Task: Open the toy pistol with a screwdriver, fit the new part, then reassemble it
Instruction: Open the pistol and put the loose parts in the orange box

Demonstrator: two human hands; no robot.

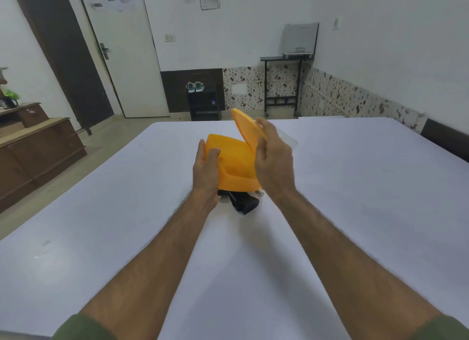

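Note:
An orange plastic box (234,162) is held above the middle of the white table (101,225), tilted towards me. My left hand (206,171) grips its left side. My right hand (272,159) holds the orange lid (245,125), lifted up and away from the box at its far right. Under the box lies the black toy pistol (242,202), mostly hidden, with its grip pointing towards me. A small pale bit (261,193) lies just right of the pistol. No screwdriver is in sight.
A clear plastic piece (289,138) lies on the table behind my right hand. Beyond the far table edge stand a dark shoe rack (204,103) and a black stand (281,83). Wooden furniture (38,149) stands at the left.

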